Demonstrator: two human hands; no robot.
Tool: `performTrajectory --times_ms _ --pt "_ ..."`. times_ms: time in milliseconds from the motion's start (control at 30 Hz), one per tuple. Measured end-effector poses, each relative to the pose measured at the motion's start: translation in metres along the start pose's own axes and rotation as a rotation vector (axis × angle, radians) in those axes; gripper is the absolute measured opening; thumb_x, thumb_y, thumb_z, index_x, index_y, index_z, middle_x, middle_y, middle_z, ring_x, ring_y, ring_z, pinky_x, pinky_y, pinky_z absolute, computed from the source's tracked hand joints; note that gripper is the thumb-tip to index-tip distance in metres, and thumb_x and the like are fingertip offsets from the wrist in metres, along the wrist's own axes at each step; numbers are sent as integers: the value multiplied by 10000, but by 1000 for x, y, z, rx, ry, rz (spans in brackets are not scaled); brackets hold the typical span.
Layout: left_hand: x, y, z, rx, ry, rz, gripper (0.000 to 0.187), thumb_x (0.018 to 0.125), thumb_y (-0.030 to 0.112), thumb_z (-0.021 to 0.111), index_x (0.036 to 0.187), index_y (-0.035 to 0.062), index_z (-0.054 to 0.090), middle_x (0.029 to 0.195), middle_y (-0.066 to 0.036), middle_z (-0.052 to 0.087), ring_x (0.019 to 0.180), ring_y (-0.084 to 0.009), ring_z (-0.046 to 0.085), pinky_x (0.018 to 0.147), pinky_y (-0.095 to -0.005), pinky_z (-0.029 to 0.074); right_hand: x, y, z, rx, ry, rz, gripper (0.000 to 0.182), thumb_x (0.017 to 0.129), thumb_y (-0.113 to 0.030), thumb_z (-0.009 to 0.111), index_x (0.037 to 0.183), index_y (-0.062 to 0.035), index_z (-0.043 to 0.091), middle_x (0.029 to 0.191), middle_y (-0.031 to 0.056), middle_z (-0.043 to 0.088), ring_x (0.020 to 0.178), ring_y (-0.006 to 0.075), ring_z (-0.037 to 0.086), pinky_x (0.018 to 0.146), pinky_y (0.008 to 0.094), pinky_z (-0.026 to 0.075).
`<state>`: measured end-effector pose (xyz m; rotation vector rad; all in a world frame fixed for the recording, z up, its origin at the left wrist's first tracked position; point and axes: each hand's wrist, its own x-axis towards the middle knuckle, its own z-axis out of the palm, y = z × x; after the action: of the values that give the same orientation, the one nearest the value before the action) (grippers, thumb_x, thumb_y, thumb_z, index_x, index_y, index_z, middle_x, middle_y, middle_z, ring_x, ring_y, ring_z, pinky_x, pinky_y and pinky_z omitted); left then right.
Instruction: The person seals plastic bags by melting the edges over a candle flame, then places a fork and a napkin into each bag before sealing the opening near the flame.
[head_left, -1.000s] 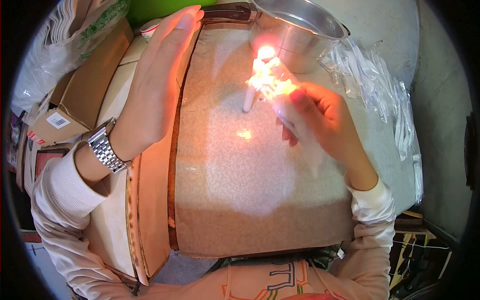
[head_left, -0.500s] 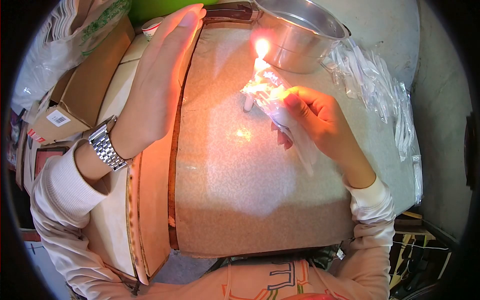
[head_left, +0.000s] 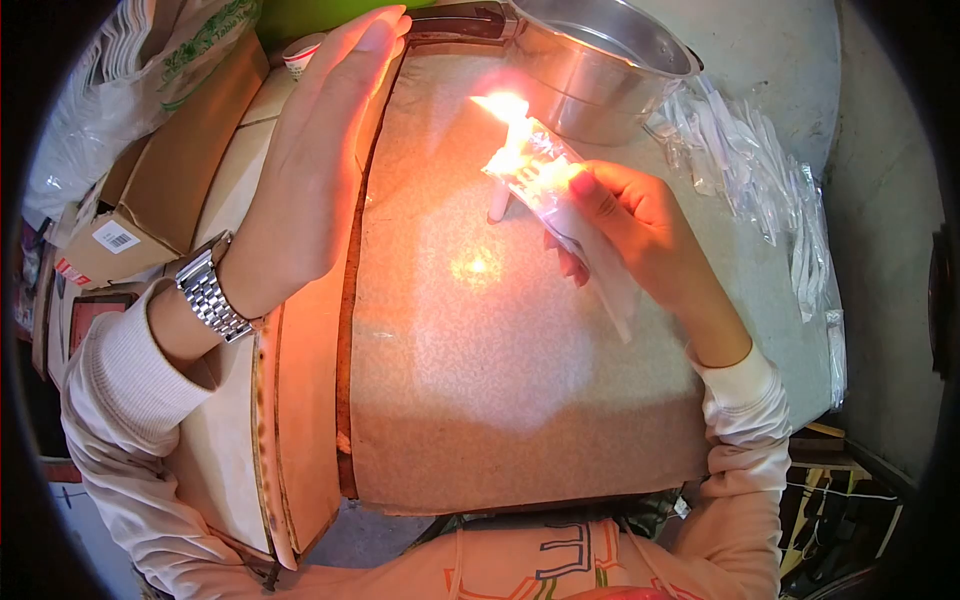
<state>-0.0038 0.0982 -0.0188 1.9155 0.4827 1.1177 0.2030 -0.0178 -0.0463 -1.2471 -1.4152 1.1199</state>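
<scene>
A lit candle point(head_left: 498, 203) stands upright on the brown board point(head_left: 450, 400), its flame bent to the left. My right hand point(head_left: 640, 235) pinches a clear plastic packet point(head_left: 590, 270) with white contents; the packet's upper edge is at the candle's top, just under the flame, where glare hides detail. The packet's lower end slants down toward the board. My left hand point(head_left: 325, 160), with a metal watch on its wrist, is raised left of the flame, palm facing it, fingers stretched and holding nothing.
A metal pot point(head_left: 590, 90) with a dark handle point(head_left: 455, 24) sits behind the candle. Many clear packets point(head_left: 750, 170) lie in a heap at the right. A cardboard box point(head_left: 150, 210), a plastic bag point(head_left: 130, 90) and a small cup point(head_left: 300, 55) are at the left.
The packet and my right hand have shifted slightly, with the packet's edge closer to the candle top. The flame now leans left instead of rising straight. My left hand stays in place.
</scene>
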Motion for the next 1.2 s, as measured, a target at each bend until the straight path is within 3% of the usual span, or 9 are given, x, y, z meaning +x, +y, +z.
performTrajectory --times_ms 333,467,600,767,833,900,1033,1133,1200 --pt "0 3 0 32 -1 2 562 988 391 223 1357 -19 327 1395 -146 370 1313 -224 332 1096 -350 195 -2 -5 1 18 -11 13 454 942 -427 447 899 7 573 742 63 604 600 111 578 542 253 493" --pt "1 -8 -15 334 -87 143 570 983 403 220 1360 -12 325 1396 -149 368 1313 -231 333 1097 -356 191 -2 -4 1 12 -12 17 454 945 -425 442 899 8 571 745 66 601 598 112 578 540 255 493" --pt "2 -9 -14 307 -87 156 581 975 415 217 1364 -5 318 1400 -151 360 1316 -239 328 1099 -372 181 0 0 0 -2 3 -19 453 940 -435 447 930 2 566 735 59 592 566 104 557 527 249 475" --pt "4 -15 -19 261 -113 185 477 941 138 341 1395 8 273 1398 -202 326 1294 -330 327 1078 -407 251 -1 -2 -4 1 11 -29 455 937 -442 447 949 -4 567 732 53 590 552 100 547 526 244 468" --pt "3 -12 -15 111 -111 157 471 950 151 346 1394 9 276 1406 -196 320 1304 -318 316 1084 -406 241 -1 -3 -5 5 17 -34 453 938 -441 445 952 -5 567 734 51 591 553 100 548 528 243 469" --pt "3 -14 -15 204 -85 165 440 959 165 349 1366 0 315 1373 -176 359 1277 -299 343 1070 -391 257 -1 -3 -5 -7 41 -37 448 942 -435 440 945 -6 566 734 52 592 556 100 550 528 242 469" --pt "1 5 0 38 12 108 347 922 154 470 1229 -4 434 1220 -131 455 1156 -256 422 1018 -353 301 -7 -5 -6 -21 72 -35 425 946 -415 445 929 -7 562 728 51 587 565 102 551 541 241 470" --pt "-4 7 0 280 -28 464 365 825 196 631 1106 29 471 1073 -94 475 1037 -231 450 951 -322 324 -21 -6 -3 22 100 -64 350 958 -339 456 929 -6 560 750 45 594 606 97 571 555 242 483" --pt "-9 18 -3 456 -117 625 435 729 183 719 1054 31 472 1046 -111 451 997 -253 459 917 -372 370 -33 -6 6 -12 123 -163 301 950 -293 486 943 0 558 747 44 595 610 93 573 558 239 482"
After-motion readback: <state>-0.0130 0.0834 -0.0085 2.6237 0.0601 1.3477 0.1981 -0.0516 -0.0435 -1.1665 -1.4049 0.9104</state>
